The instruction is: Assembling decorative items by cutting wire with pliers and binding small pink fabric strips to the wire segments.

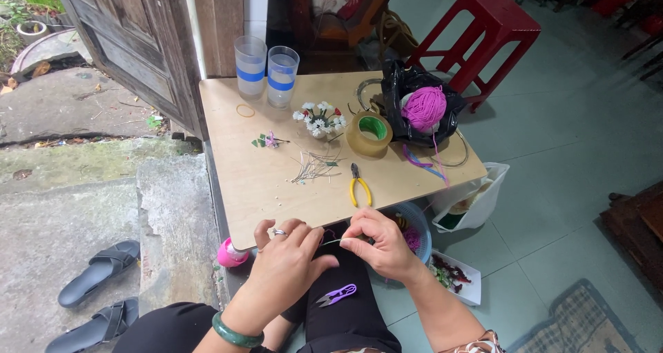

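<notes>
Both hands at near edge of worktop [262, 187]: left hand [286, 260] and right hand [378, 246] each pinch 1 thin wire stem [331, 242], grip narrow. Purple snips [336, 295] on lap below; yellow pliers [359, 186] on worktop just beyond.

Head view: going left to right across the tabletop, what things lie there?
Rubber band, two plastic cups, small pink flower, white flower bunch, yellow pliers, tape roll, pink yarn ball.

Two cups [266, 70], two sandals [97, 294], one pliers [359, 186]
</notes>
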